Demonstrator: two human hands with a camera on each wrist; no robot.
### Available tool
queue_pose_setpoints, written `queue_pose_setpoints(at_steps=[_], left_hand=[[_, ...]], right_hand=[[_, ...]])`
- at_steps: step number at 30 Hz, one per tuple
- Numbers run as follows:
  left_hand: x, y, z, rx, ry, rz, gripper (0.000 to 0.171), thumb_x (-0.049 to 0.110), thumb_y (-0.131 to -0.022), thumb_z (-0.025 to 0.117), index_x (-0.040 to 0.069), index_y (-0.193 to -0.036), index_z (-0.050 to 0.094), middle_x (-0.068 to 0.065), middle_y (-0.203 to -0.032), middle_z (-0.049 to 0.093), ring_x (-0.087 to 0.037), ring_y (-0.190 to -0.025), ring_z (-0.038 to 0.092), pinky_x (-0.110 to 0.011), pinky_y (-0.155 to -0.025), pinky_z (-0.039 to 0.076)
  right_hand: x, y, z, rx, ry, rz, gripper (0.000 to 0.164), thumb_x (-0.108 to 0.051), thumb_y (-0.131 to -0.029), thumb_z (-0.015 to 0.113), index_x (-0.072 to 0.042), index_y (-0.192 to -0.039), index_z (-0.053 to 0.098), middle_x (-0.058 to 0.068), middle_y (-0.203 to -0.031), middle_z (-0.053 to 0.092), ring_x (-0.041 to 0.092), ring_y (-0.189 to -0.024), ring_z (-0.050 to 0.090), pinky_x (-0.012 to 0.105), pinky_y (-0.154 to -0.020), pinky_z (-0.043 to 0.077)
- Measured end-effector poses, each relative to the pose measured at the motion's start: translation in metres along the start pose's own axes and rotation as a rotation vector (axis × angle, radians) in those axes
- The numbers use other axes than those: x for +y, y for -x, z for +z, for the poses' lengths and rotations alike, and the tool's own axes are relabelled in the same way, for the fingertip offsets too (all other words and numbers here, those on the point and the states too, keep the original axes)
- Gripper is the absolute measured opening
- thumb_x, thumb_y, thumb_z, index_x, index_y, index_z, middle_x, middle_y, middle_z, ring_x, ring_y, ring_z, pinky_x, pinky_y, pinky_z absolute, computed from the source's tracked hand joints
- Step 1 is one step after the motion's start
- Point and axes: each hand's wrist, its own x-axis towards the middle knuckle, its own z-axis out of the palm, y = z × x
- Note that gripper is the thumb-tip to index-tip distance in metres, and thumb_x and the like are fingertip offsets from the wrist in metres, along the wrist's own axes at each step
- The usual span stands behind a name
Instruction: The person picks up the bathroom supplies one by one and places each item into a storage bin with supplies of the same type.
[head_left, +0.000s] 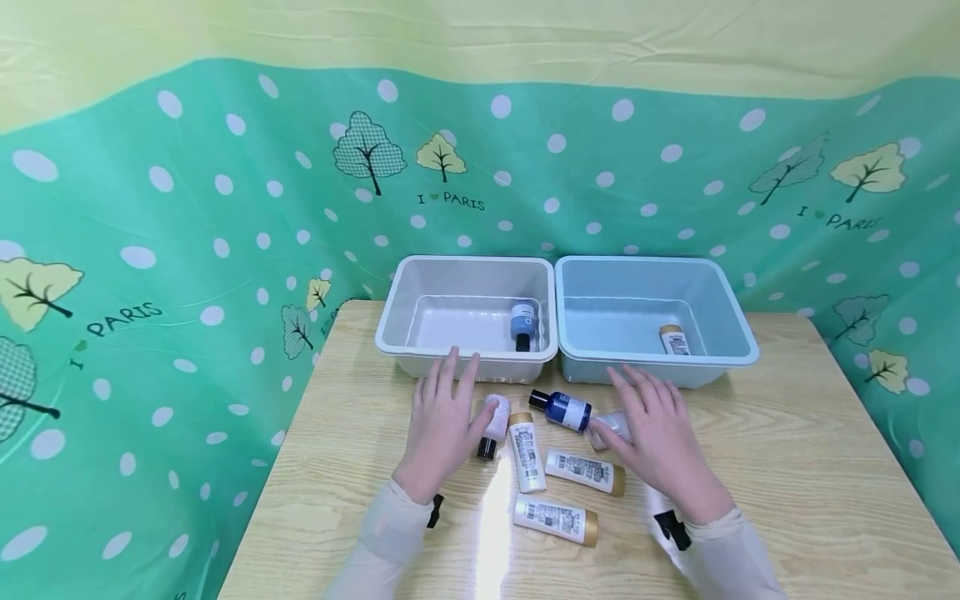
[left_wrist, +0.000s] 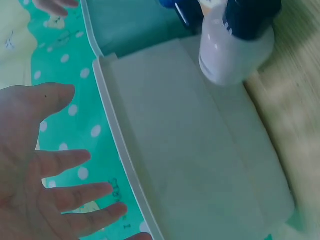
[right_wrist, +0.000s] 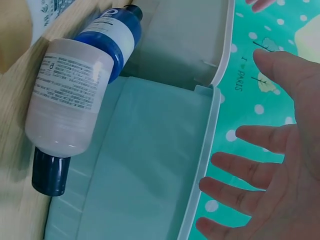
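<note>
My left hand point(head_left: 442, 429) is spread above the table in front of the grey bin, its fingers straight and holding nothing. Close to its thumb lies a pale pink bottle point(head_left: 497, 419) with a black cap. My right hand point(head_left: 663, 437) hovers in front of the blue bin, fingers extended and apart. Partly hidden under it lies another pale bottle point(head_left: 611, 427), whose black cap shows in the right wrist view. Beside that one is a dark blue bottle point(head_left: 567, 411) with a black cap. White tubes with gold caps lie between the hands: one upright tube point(head_left: 527, 454), a slanted tube point(head_left: 581, 471) and a nearer tube point(head_left: 551, 518).
The grey bin point(head_left: 465, 361) stands at the back left with a blue bottle point(head_left: 522, 321) inside. Touching its right side, the light blue bin point(head_left: 652, 367) contains a white tube point(head_left: 674, 340). A green patterned cloth point(head_left: 637, 183) hangs behind the wooden table point(head_left: 810, 475).
</note>
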Motion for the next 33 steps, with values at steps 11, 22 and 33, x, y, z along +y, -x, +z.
queue_pose_setpoints(at_steps=[11, 22, 33], left_hand=[[-0.035, -0.008, -0.011, 0.043, 0.059, -0.089, 0.067, 0.038, -0.098, 0.064, 0.001, -0.148, 0.043, -0.031, -0.149, 0.036, -0.051, -0.132, 0.039, -0.066, -0.101, 0.042], [-0.076, -0.017, -0.021, 0.132, 0.123, -0.204, 0.059, 0.028, -0.099, 0.064, -0.004, -0.145, 0.045, -0.035, -0.146, 0.038, -0.052, -0.13, 0.041, -0.068, -0.095, 0.046], [-0.11, -0.019, -0.02, 0.017, 0.364, -0.421, 0.067, 0.036, -0.102, 0.059, 0.001, -0.153, 0.035, -0.025, -0.156, 0.03, -0.046, -0.14, 0.032, -0.062, -0.111, 0.033]], right_hand=[[0.014, 0.004, 0.004, -0.029, -0.145, 0.01, 0.066, -0.034, -0.092, 0.074, -0.003, -0.145, 0.048, 0.024, -0.138, 0.051, 0.044, -0.125, 0.047, 0.071, -0.101, 0.035], [0.042, 0.008, 0.019, -0.146, -0.372, 0.116, 0.052, -0.027, -0.099, 0.066, -0.003, -0.143, 0.051, 0.023, -0.142, 0.049, 0.044, -0.13, 0.044, 0.065, -0.105, 0.037], [0.075, 0.017, 0.04, -0.171, -0.473, 0.158, 0.047, 0.001, -0.093, 0.063, 0.003, -0.139, 0.053, 0.026, -0.135, 0.053, 0.047, -0.125, 0.047, 0.067, -0.103, 0.038]])
